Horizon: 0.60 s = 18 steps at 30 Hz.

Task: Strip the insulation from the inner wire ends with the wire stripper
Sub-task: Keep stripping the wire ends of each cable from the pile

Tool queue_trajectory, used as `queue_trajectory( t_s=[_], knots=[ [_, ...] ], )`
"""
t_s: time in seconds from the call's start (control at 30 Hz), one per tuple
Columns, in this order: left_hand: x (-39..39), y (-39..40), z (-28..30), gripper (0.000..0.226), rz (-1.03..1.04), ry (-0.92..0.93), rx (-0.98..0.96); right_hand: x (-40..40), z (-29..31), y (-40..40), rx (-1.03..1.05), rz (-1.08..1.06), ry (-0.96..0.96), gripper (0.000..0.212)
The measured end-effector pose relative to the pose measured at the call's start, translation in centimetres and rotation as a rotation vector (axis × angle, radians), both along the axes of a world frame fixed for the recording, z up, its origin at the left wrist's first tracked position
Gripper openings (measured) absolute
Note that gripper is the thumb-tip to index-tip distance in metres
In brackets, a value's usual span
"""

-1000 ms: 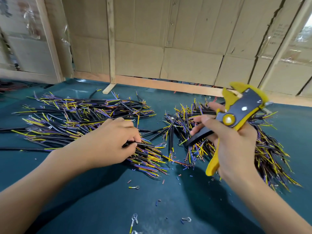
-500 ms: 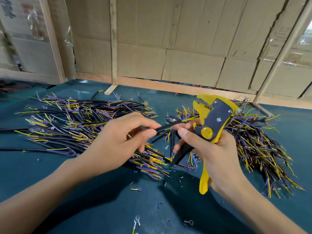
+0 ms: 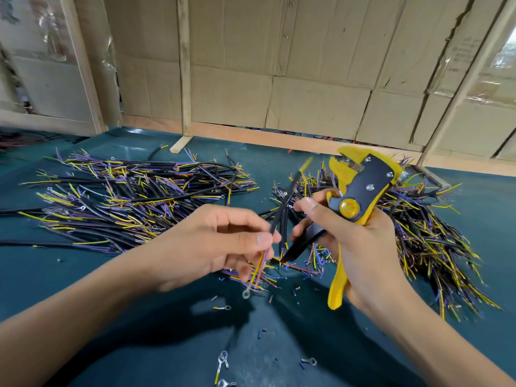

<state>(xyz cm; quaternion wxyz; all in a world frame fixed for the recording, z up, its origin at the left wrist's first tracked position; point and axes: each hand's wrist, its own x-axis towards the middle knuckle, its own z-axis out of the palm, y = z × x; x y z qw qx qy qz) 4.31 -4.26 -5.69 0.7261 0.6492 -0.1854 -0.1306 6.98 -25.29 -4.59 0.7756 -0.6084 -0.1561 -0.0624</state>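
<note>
My left hand point(image 3: 212, 241) pinches a black cable piece point(image 3: 282, 210) between thumb and fingers, holding it tilted. Its yellow and purple inner wires, one with a ring terminal, hang below my fingers; the far end points up and right. My right hand point(image 3: 360, 241) grips the yellow and black wire stripper point(image 3: 360, 191) upright, jaws at the top, just right of the cable. The jaws are apart from the wire.
A pile of black cable pieces point(image 3: 134, 202) with yellow and purple ends lies at the left on the green table point(image 3: 307, 344). A second pile point(image 3: 424, 233) lies at the right behind my right hand. Loose ring terminals point(image 3: 223, 358) and insulation bits lie near me. Cardboard wall at the back.
My left hand picked one cable piece out of the left pile and lifted it toward the stripper, turning it upright. My right hand brought the stripper left and lower.
</note>
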Motion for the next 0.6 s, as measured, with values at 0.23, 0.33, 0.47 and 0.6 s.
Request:
queue_trajectory(
  t_s=[0.23, 0.33, 0.47, 0.6],
  knots=[
    [0.4, 0.1, 0.4, 0.027, 0.167, -0.018, -0.22, -0.7, -0.5, 0.7, -0.126, 0.228, 0.032, 0.014],
    [-0.1, 0.0, 0.7, 0.015, 0.1, -0.085, -0.093, -1.2, -0.7, 1.2, -0.09, 0.216, 0.039, 0.02],
    [-0.9, 0.0, 0.9, 0.008, -0.071, -0.138, 0.181, -1.3, 0.3, 0.8, -0.001, 0.184, 0.034, 0.018],
    [-1.3, -0.5, 0.9, 0.012, -0.062, -0.195, 0.251, -1.4, 0.8, 0.5, 0.027, 0.239, -0.007, 0.02]
  ],
)
